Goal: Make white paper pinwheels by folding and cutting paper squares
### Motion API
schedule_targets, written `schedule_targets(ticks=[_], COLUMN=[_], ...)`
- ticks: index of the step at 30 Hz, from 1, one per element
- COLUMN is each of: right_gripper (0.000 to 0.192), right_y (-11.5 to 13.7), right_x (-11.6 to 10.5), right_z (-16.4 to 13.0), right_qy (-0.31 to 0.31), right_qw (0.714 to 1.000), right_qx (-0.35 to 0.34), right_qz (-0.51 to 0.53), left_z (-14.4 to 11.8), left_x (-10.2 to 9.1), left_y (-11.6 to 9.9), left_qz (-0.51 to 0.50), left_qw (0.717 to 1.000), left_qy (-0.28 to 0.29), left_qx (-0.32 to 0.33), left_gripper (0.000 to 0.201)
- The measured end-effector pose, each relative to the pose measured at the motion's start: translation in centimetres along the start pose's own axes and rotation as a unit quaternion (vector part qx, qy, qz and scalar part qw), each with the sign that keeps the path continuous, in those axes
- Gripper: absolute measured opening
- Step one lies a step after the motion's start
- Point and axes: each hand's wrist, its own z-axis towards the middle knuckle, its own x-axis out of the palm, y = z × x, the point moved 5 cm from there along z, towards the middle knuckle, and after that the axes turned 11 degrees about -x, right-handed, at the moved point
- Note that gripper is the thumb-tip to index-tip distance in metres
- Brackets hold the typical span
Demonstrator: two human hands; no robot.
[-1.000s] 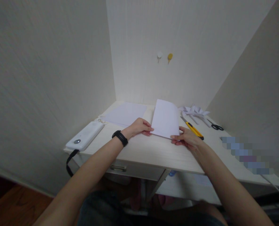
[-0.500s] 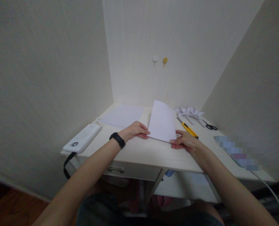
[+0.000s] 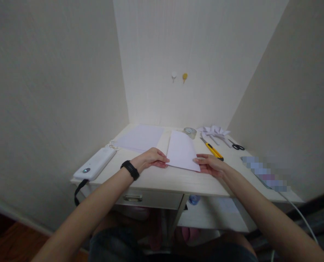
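A: How far along does the paper work look?

B: The white folded sheet of paper [image 3: 181, 150] lies near flat on the pale wooden table [image 3: 175, 179], just below the frame's centre. The left hand [image 3: 151, 159] pinches its lower left corner; the right hand [image 3: 209, 165] presses its fingers together on the lower right corner. So one fold seems made; any further folds appear undone.

A: What else shows progress?

B: White folded paper pieces [image 3: 213, 130] sit finished at centre right, past the yellow utility knife [image 3: 212, 149] and black-handled scissors [image 3: 236, 146]. A flat white sheet [image 3: 140, 137] lies unfolded left of centre.

A: Any writing?

B: None readable. The white oblong device with a round button [image 3: 95, 164] shows no legible label, and a patch at right is blurred.
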Motion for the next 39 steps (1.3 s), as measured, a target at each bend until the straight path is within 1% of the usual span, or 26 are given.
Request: schedule_targets(ticks=[3, 5, 8, 10, 12, 15, 19, 22, 24, 27, 30, 31, 33, 34, 35, 37, 39], right_gripper=[0.053, 0.054, 0.059, 0.059, 0.054, 0.043, 0.037, 0.028, 0.023, 0.021, 0.021, 0.021, 0.02, 0.02, 0.021, 0.023, 0.026], right_y=[0.1, 0.0, -0.3, -0.4, -0.5, -0.4, -0.2, 0.0, 0.1, 0.3, 0.8, 1.0, 1.3, 1.5, 1.6, 1.6, 1.6], right_x=[0.8, 1.2, 1.3, 1.4, 1.6, 2.1, 2.3, 2.5, 2.5, 2.4, 2.5, 2.5, 2.5, 2.6, 2.6, 2.9, 3.2], right_z=[0.9, 1.5, 1.8, 1.9, 2.1, 2.6, 3.1, 2.9, 2.5, 2.1, 1.9, 1.9, 1.9, 1.8, 1.8, 1.6, 1.4], right_qy=[-0.007, -0.024, -0.048, -0.044, -0.02, 0.007, -0.012, 0.0, -0.008, -0.021, -0.013, -0.009, 0.001, 0.007, 0.012, 0.023, 0.031], right_qw=[0.998, 0.996, 0.993, 0.99, 0.988, 0.984, 0.981, 0.98, 0.978, 0.976, 0.975, 0.976, 0.977, 0.978, 0.978, 0.979, 0.981], right_qx=[-0.032, -0.051, -0.086, -0.111, -0.127, -0.139, -0.154, -0.156, -0.16, -0.171, -0.184, -0.186, -0.189, -0.19, -0.19, -0.189, -0.185], right_qz=[0.057, 0.071, 0.066, 0.07, 0.086, 0.115, 0.119, 0.127, 0.134, 0.135, 0.121, 0.112, 0.095, 0.088, 0.082, 0.071, 0.058], left_z=[-0.6, -0.8, -1.1, -1.3, -1.4, -1.7, -2.4, -3.1, -3.4, -3.6, -3.8, -4.0, -4.3, -4.5, -4.8, -5.1, -5.0], left_x=[0.3, 0.4, 0.3, 0.3, 0.2, 0.4, 0.5, 0.7, 0.9, 1.2, 1.1, 1.2, 1.4, 1.6, 1.7, 1.6, 1.7], left_y=[0.1, 0.2, 0.5, 0.7, 0.8, 0.8, 0.7, 0.9, 1.2, 1.6, 1.7, 1.5, 1.0, 0.6, -0.1, -1.7, -2.9], left_qz=[0.002, 0.005, 0.011, 0.013, 0.015, 0.027, 0.022, 0.032, 0.045, 0.056, 0.063, 0.075, 0.116, 0.14, 0.151, 0.124, 0.095], left_qw=[1.0, 1.0, 1.0, 1.0, 0.999, 0.999, 0.998, 0.996, 0.995, 0.993, 0.993, 0.993, 0.992, 0.989, 0.986, 0.984, 0.983], left_qy=[-0.001, -0.002, -0.003, -0.004, -0.009, -0.016, -0.042, -0.066, -0.076, -0.081, -0.078, -0.062, -0.011, 0.015, 0.024, 0.004, -0.01], left_qx=[0.004, 0.007, 0.013, 0.02, 0.03, 0.042, 0.046, 0.049, 0.053, 0.059, 0.064, 0.059, 0.049, 0.05, 0.07, 0.127, 0.158], left_gripper=[0.029, 0.03, 0.033, 0.034, 0.036, 0.037, 0.038, 0.036, 0.035, 0.034, 0.035, 0.035, 0.035, 0.036, 0.037, 0.041, 0.043])
